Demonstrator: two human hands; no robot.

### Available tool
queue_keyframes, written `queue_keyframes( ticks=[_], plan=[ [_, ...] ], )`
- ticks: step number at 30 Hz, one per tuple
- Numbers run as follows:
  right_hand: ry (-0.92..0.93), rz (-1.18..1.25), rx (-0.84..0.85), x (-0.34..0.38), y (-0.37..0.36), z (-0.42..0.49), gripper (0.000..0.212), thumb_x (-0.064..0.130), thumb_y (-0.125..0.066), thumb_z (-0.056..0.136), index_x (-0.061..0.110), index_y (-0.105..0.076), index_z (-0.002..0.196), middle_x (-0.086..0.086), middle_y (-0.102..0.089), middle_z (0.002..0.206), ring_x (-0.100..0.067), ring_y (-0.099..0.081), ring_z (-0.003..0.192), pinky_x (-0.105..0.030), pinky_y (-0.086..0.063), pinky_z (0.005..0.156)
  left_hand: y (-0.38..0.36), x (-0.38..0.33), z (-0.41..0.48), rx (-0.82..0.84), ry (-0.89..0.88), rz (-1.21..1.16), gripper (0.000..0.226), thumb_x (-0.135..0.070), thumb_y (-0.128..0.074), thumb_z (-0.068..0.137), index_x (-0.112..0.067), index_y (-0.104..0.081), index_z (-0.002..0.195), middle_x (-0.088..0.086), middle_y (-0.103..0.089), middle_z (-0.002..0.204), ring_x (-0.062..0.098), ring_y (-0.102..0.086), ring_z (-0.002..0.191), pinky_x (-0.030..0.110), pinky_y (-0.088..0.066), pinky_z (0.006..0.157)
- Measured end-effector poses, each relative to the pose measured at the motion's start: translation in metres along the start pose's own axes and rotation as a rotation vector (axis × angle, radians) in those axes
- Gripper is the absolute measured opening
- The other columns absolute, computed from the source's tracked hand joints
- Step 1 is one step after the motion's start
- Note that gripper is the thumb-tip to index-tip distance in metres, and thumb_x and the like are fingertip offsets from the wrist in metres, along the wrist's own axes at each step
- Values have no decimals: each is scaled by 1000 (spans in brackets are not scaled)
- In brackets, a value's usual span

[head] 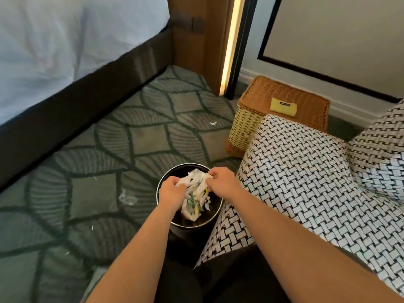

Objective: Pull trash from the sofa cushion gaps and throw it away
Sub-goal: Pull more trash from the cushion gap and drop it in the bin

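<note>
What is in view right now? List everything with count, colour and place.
Trash wad: one, white crumpled plastic with green and yellow print, held over the bin.
Bin: one, black, round, on the carpet beside the sofa.
Sofa: one, white-and-black woven pattern, right.
Wicker basket: one, brown lid, cream sides, behind the sofa arm.
Pouch: one, yellow, on the basket lid.
Scraps: several, white or clear, scattered on the carpet.
Carpet: green, leaf pattern.
Bed: one, white sheet, dark frame, upper left.
Left hand: gripping the wad.
Right hand: gripping the wad.
</note>
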State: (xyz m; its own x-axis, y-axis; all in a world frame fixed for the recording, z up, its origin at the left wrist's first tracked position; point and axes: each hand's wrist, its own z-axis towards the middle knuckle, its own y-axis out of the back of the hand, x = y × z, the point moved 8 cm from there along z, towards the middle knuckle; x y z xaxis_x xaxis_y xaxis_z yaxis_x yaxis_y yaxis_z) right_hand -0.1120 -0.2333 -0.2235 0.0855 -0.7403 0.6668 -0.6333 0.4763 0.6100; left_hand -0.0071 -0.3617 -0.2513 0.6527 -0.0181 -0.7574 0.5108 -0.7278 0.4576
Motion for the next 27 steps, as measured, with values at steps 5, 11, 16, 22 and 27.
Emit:
queue_keyframes(
  ticks=[5, 11, 16, 22, 27],
  plan=[
    [-20, -30, 49, -9, -24, 20, 21, 11, -52, 87, 2, -65, 101, -16, -68, 99, -28, -62, 97, -37, -48, 89, -17, 16, 25, 64, 26, 44, 25, -15, -56, 87, -9, -60, 111, 9, -62, 114, 26, -57, 106, 36, -45, 93],
    [45, -99, 16, -8, -23, 23, 27, 14, -52, 88, 5, -64, 110, -12, -63, 113, -25, -58, 103, -26, -44, 85, -28, 15, 25, 121, -22, 114, 42, -17, -57, 89, -5, -50, 129, 11, -52, 133, 24, -49, 122, 32, -37, 102],
    [249, -200, -99, 9, 11, 5, 28, 12, -49, 89, 10, -60, 115, -6, -55, 120, -21, -52, 109, -26, -38, 91, -36, -14, -1, 149, -186, 182, 31, -21, -52, 91, -12, -57, 121, 4, -60, 123, 20, -53, 115, 33, -40, 99],
    [345, -533, -267, -12, 73, -16, 35, 17, -42, 94, 14, -52, 128, -2, -47, 137, -16, -38, 129, -32, -28, 110, -67, -63, -59, 312, -444, 223, 27, -20, -48, 94, -17, -58, 118, -4, -58, 117, 9, -51, 110, 13, -36, 86],
    [13, -630, -243, -66, 123, -20, 49, 33, -25, 99, 28, -14, 147, 2, -4, 156, -22, 0, 143, -46, -10, 115, -105, -90, -95, 466, -579, 308, 43, -30, -49, 94, -23, -43, 136, -7, -37, 144, 9, -30, 134, 17, -19, 104]
  ],
)
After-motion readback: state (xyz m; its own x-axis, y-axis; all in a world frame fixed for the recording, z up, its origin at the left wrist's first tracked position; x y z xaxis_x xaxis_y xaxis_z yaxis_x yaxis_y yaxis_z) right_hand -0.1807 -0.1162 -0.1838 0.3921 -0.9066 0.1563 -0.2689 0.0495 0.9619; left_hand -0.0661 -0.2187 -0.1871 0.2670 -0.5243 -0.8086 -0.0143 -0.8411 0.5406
